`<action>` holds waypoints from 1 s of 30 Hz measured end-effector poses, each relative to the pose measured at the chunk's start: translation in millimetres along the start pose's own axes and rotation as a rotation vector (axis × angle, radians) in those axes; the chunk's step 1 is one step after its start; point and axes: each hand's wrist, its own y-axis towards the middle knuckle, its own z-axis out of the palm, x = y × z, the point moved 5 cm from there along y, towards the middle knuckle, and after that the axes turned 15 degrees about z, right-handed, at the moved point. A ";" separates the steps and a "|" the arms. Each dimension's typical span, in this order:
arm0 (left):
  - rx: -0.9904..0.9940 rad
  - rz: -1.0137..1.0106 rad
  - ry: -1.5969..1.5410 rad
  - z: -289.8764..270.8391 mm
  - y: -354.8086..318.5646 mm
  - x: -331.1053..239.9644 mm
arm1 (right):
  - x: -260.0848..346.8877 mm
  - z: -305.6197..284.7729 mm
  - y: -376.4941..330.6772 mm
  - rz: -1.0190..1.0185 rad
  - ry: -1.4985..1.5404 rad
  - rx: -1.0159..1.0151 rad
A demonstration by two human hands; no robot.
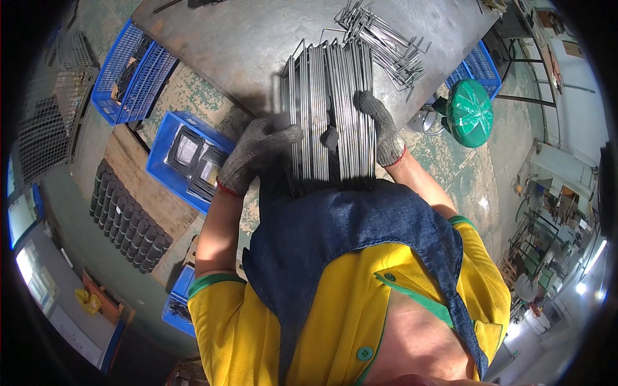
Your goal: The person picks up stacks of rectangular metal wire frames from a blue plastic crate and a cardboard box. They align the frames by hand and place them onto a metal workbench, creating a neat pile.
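Note:
A thick bundle of long, thin metal wire frames rests against my apron, its far end over the edge of the metal table. A dark strip with a small knot-like lump runs lengthwise down its middle. My left hand, in a grey knit glove with a red cuff, grips the bundle's left side, its fingers bent toward the wires and slightly blurred. My right hand, gloved the same way, clasps the right side, partly hidden by the wires. Beyond the bundle, loose bent wire pieces lie in a heap.
The metal table spreads out ahead. Blue plastic crates with dark parts stand at the left, near rows of dark rolls on the floor. A stool with a green-covered seat stands right of the table, by another blue crate.

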 end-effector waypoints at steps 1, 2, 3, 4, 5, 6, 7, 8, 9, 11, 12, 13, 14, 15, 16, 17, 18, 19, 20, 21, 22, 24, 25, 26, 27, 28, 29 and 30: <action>0.023 0.004 0.028 -0.6 0.6 1.0 | 0.5 -0.1 -0.2 -0.009 0.007 -0.007; -0.004 0.001 0.038 -0.4 1.2 -0.2 | 0.9 0.5 -0.6 -0.018 0.015 -0.014; -0.030 -0.002 0.047 1.2 2.0 -2.7 | 1.3 1.2 -1.1 -0.027 0.022 -0.021; -0.060 -0.006 0.058 1.1 1.5 -3.9 | 1.5 2.1 -1.3 -0.032 0.008 -0.034; -0.060 0.010 0.054 1.1 2.0 -2.4 | 1.9 3.2 -1.9 -0.038 -0.006 -0.046; -0.061 0.026 0.051 1.2 3.2 1.1 | 2.3 3.6 -2.3 -0.043 -0.020 -0.059; -0.058 0.044 0.048 1.2 4.6 2.6 | 1.6 1.7 -1.5 -0.025 0.006 -0.048; -0.062 0.056 0.114 1.3 5.7 1.2 | 0.8 -1.9 -0.3 -0.007 0.032 -0.037; -0.066 0.068 0.180 2.8 7.1 -0.9 | 0.0 -3.5 0.6 0.012 0.058 -0.026; -0.076 0.044 0.186 3.3 8.3 1.0 | 1.4 -4.9 0.5 -0.040 -0.031 -0.139; -0.082 0.007 0.125 3.7 6.9 6.0 | 2.1 -4.5 -0.1 -0.066 -0.075 -0.196; -0.088 -0.033 0.064 4.4 4.9 9.6 | 0.9 -0.2 0.1 -0.056 -0.020 -0.162; -0.118 0.000 0.019 5.8 3.0 6.3 | 0.1 5.0 -0.1 -0.045 0.034 -0.128; -0.149 0.032 -0.025 9.3 0.5 1.6 | -0.6 7.7 -0.2 -0.033 0.089 -0.094; -0.178 0.067 -0.071 10.9 -0.3 -2.8 | 0.2 3.7 -0.1 -0.044 0.057 -0.102; -0.210 0.113 -0.091 12.3 0.2 -2.0 | 1.0 -4.9 -0.3 -0.055 0.026 -0.111; -0.242 0.159 -0.111 14.7 0.1 3.4 | 2.3 -9.4 -0.6 -0.065 -0.006 -0.119; -0.272 0.204 -0.129 16.4 -0.3 7.9 | 2.4 -9.6 -0.7 -0.050 -0.015 -0.114; -0.286 0.168 -0.154 17.8 -1.1 13.2 | 2.5 -9.6 -1.3 -0.035 -0.024 -0.110; -0.298 0.132 -0.180 19.4 -2.1 17.9 | 2.3 -9.4 -2.4 -0.020 -0.033 -0.106; -0.312 0.103 -0.196 19.0 -1.8 19.2 | 3.0 -5.1 -2.4 -0.013 -0.019 -0.074; -0.292 0.139 -0.181 22.5 -2.1 15.8 | 4.0 3.5 -4.2 0.001 0.008 -0.010; -0.274 0.160 -0.169 24.1 -1.4 10.3 | 10.8 -18.3 -3.0 -0.021 -0.111 0.015; -0.307 0.137 -0.174 27.5 -2.6 7.9 | 14.8 -33.5 -0.4 -0.040 -0.235 -0.129; -0.340 0.115 -0.181 33.8 -3.2 5.0 | 19.7 -45.6 0.7 -0.061 -0.357 -0.276; -0.374 0.093 -0.189 36.8 -2.6 4.4 | 25.3 -52.8 0.3 -0.083 -0.478 -0.424; -0.315 0.322 0.103 35.4 -0.9 4.8 | 22.0 -28.7 -3.0 0.083 -0.506 -0.316; -0.361 0.271 0.214 34.4 -2.9 16.9 | 36.2 -72.0 4.0 -0.043 -1.072 -0.423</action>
